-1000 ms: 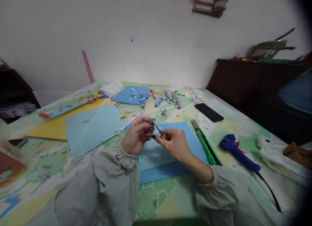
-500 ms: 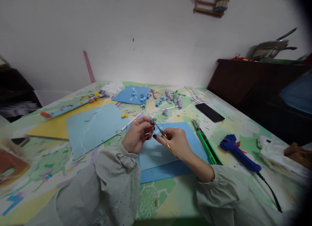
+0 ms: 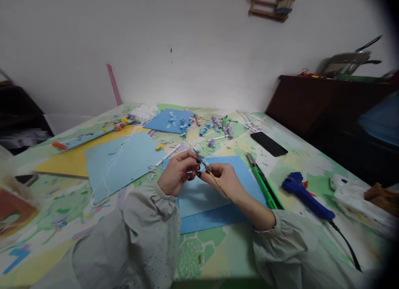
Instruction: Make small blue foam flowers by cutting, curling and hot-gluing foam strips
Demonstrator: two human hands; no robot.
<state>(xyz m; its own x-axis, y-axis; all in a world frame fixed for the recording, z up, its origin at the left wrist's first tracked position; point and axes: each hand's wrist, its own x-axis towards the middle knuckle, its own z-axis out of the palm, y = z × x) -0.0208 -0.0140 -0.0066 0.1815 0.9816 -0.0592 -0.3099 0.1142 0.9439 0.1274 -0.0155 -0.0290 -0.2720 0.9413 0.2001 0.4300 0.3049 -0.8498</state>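
Note:
My right hand [image 3: 225, 179] grips gold-handled scissors [image 3: 207, 167], whose blades point up and to the left. Close beside the blades, my left hand [image 3: 178, 172] has its fingers pinched together; whatever lies between them is too small to make out. Both hands are over light blue foam sheets [image 3: 202, 197], and their fingertips nearly meet. A white stick [image 3: 167, 156] lies just beyond my left hand. Farther back are several blue and purple curled pieces [image 3: 205, 129] and a darker blue sheet [image 3: 158, 122].
Right of my hands lie a green cutter [image 3: 263, 183], a black phone [image 3: 268, 143] and a blue glue gun [image 3: 307, 195] with its cable. On the left are a pale blue sheet [image 3: 124, 160], a yellow sheet [image 3: 62, 164], white yarn [image 3: 146, 113] and scattered scraps.
The scissors have turned in my right hand, so their handles now look edge-on. Both hands have otherwise barely shifted.

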